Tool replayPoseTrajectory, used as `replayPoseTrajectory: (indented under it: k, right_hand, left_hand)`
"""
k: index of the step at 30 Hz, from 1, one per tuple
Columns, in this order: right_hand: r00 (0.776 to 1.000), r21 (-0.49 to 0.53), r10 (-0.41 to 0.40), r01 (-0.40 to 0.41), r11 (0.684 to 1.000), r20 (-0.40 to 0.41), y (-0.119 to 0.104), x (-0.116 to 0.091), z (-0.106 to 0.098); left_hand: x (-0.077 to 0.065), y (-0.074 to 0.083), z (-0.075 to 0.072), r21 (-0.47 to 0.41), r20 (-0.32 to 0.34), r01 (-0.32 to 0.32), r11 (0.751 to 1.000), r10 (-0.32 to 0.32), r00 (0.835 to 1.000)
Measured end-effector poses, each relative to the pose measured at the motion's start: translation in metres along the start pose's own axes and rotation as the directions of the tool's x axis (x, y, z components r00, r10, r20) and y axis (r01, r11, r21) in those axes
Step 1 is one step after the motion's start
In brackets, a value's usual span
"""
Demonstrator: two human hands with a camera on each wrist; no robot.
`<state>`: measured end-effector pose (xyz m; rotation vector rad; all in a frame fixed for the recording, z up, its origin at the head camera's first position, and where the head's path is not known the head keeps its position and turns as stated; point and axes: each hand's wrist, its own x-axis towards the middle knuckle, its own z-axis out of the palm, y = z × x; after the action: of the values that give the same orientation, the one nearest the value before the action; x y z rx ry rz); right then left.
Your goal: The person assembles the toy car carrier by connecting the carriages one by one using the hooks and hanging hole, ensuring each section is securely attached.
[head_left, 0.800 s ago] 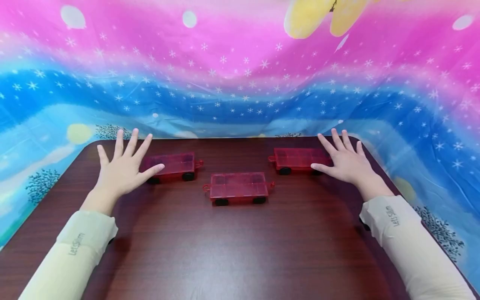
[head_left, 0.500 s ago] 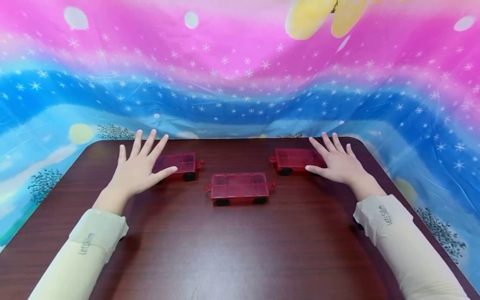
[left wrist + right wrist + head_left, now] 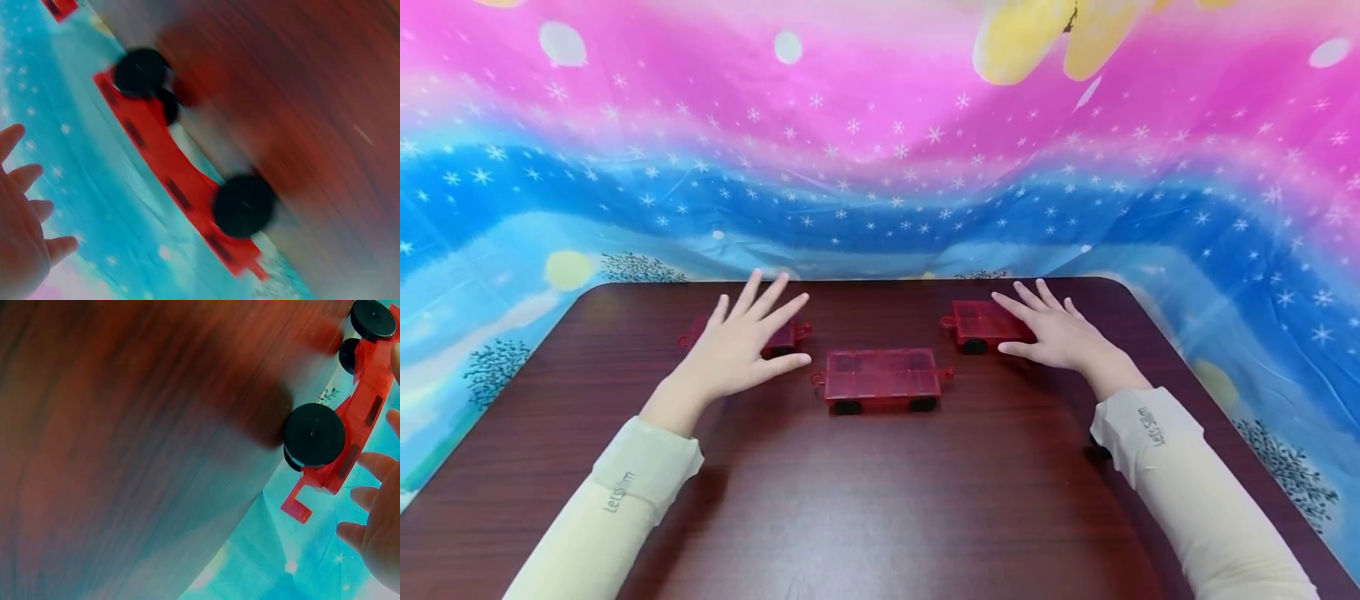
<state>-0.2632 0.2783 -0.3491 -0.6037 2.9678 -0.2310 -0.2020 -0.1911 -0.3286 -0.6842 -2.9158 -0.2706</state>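
Three red see-through toy car bases with black wheels stand on the table. The middle base (image 3: pixel 882 375) is nearest the person. My left hand (image 3: pixel 730 346), fingers spread, hovers in front of the left base (image 3: pixel 786 335) and hides much of it; its thumb points toward the middle base. My right hand (image 3: pixel 1056 337), also spread, covers the right end of the right base (image 3: pixel 976 322). Neither hand grips anything. One red base (image 3: pixel 165 159) shows side-on in the left wrist view, another base (image 3: pixel 362 409) in the right wrist view beside the fingertips.
The dark brown wooden table (image 3: pixel 880 508) has rounded far corners. Behind and around it hangs a pink and blue cloth (image 3: pixel 880 158) with snowflakes. The bases have small red hooks (image 3: pixel 817 379) and loops at their ends.
Both hands have moved inward, the left one farther to the right across the left base, the right one a little to the left. The bases stay in place on the table.
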Motion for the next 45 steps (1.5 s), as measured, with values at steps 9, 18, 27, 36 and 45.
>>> replayPoseTrajectory:
  k: [9, 18, 27, 36, 45]
  right_hand:
    - [0.999, 0.028, -0.032, 0.031, 0.999, 0.032, -0.003, 0.006, 0.002]
    - [0.998, 0.062, -0.065, 0.064, 0.996, 0.024, -0.006, 0.012, 0.004]
    - [0.994, 0.095, -0.099, 0.095, 0.991, 0.038, -0.007, 0.015, 0.002]
    - [0.995, 0.08, -0.096, 0.093, 0.992, 0.034, -0.005, 0.018, 0.003]
    - [0.997, 0.056, -0.061, 0.058, 0.997, 0.056, -0.002, 0.008, 0.002]
  left_hand:
    - [0.015, 0.03, 0.007, -0.094, 0.089, -0.106, 0.99, 0.115, 0.989]
    - [0.022, 0.041, 0.019, -0.128, 0.142, -0.181, 0.975, 0.199, 0.97]
    - [0.024, 0.041, 0.022, -0.201, 0.232, -0.157, 0.967, 0.202, 0.951]
    - [0.026, 0.039, 0.024, -0.266, 0.286, -0.152, 0.952, 0.228, 0.931]
    - [0.029, 0.043, 0.026, -0.272, 0.333, -0.12, 0.955, 0.211, 0.919]
